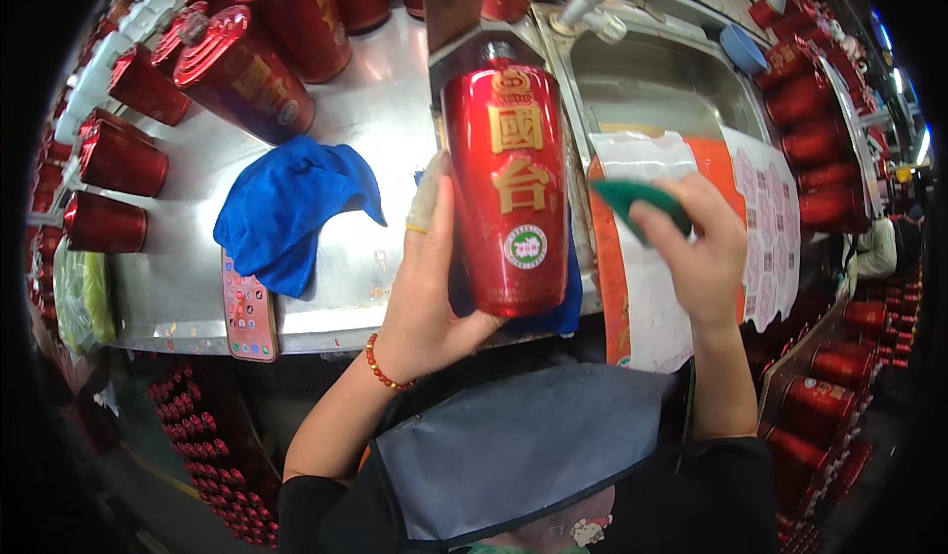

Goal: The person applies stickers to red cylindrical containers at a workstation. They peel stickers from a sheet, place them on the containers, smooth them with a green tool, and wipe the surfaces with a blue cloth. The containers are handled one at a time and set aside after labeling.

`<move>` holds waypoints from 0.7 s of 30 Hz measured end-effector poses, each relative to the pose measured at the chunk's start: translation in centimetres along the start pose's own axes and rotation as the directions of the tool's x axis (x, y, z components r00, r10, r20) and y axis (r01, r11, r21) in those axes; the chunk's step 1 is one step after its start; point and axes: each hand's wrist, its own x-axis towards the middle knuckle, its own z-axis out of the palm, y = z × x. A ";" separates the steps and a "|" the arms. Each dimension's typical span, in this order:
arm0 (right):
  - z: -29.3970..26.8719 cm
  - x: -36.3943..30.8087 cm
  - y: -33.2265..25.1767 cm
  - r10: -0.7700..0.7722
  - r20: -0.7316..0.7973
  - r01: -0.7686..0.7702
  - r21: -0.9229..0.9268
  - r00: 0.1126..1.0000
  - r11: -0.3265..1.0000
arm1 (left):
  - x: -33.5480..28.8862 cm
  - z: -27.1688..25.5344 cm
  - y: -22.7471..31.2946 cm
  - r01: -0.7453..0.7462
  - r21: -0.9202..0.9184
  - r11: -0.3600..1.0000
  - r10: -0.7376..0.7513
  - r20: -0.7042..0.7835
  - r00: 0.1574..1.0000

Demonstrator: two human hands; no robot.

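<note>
My left hand (420,287) is wrapped round the lower side of a glossy red bottle (494,228), which stands upright in view with its dark neck away from me. Gold characters and a round white and green label mark its front. A pale cover sits on one of my left fingers. Off to the right, my right hand (711,258) pinches a flat, pointed green scraper (644,204), apart from the bottle. Beneath it lie white label sheets (652,302) on an orange-red sheet (609,277).
A blue cloth (286,203) partly covers a phone (251,322) on the metal table (178,302). Several red bottles (247,75) stand at the far left. A metal sink (652,80) with a tap (590,6) and a blue bowl (743,50) is at the far right.
</note>
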 end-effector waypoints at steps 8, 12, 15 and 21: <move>0.1 9.2 -2.8 -0.358 0.065 0.360 -0.035 0.932 0.932 | 0.3 0.1 0.0 -0.006 0.018 1.000 0.006 0.006 1.000; 1.3 9.7 -3.5 -0.448 0.244 0.438 0.099 0.860 0.894 | 0.1 0.1 -0.2 0.028 -0.013 1.000 -0.028 0.027 0.999; 0.4 10.5 -4.6 -0.527 0.204 0.542 -0.024 0.825 0.840 | 0.4 -0.1 0.0 -0.006 0.025 1.000 0.006 0.010 1.000; 0.8 11.3 -5.2 -0.539 0.280 0.582 -0.099 0.794 0.807 | 0.7 -0.2 0.1 -0.042 0.028 0.999 0.042 -0.008 0.999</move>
